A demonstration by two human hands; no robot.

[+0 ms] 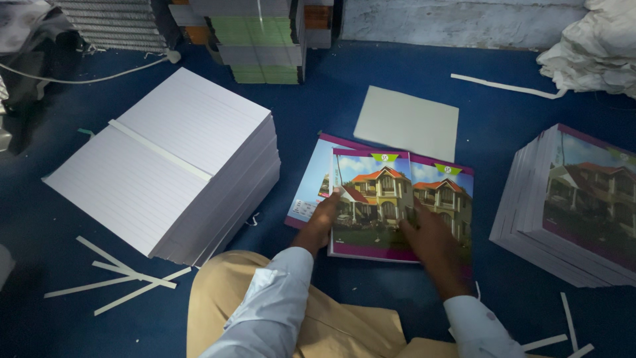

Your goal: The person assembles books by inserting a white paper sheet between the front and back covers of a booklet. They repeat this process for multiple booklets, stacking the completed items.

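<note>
While my left hand (322, 222) is lying flat on the cover sheet (375, 202), I am pressing my spread right hand (429, 237) down too, squaring its edges.

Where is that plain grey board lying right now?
The grey board lies flat on the blue floor, upper centre of the head view, just beyond the house-picture covers under both hands.

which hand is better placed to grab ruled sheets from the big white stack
Left, probably. The left hand rests on the cover's left edge, nearest the ruled stack. The right hand lies on the cover's far side.
</note>
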